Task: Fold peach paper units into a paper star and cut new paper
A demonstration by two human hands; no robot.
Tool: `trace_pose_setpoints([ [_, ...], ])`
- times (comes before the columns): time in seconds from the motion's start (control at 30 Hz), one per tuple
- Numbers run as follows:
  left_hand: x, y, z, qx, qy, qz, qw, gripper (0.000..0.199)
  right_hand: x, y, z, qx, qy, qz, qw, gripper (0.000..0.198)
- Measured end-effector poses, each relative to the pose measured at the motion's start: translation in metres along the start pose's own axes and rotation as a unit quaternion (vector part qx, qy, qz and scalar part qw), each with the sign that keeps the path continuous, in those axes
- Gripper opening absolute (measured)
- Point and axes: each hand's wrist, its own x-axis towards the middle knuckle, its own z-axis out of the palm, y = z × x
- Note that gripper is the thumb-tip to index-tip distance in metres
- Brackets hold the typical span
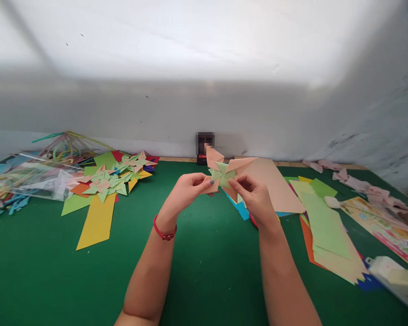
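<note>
Both hands hold up a folded paper star [223, 173] above the green table, its centre light green and its points pale peach. My left hand [190, 192] pinches a peach point on the left side between thumb and fingers. On the right side my right hand [253, 194] is closed on the lower right part of the star, the thumb near the green centre. Behind my right hand lie a large peach paper sheet [270, 183], blue paper [240, 209] and part of something with a red edge, mostly hidden.
Several finished paper stars [110, 181] lie on coloured sheets at the left, with a yellow strip [97, 222] in front. Farther left are thin paper strips and clear plastic [49, 183]. Light green sheets [326, 224], a printed sheet [384, 231] and a white device [387, 265] lie right.
</note>
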Motion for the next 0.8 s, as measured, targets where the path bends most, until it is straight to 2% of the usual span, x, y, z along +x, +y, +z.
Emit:
trace_pose_setpoints([
  [0.23, -0.0024, 0.0041, -0.0016, 0.011, -0.008, 0.004, 1.0, 0.033, -0.0004, -0.0016, -0.0006, 0.01, -0.008, 0.003, 1.0, 0.026],
  [0.8, 0.0008, 0.0017, 0.0021, 0.032, 0.019, 0.001, 0.999, 0.034, 0.0002, -0.0015, -0.0027, 0.006, -0.004, -0.009, 1.0, 0.026],
])
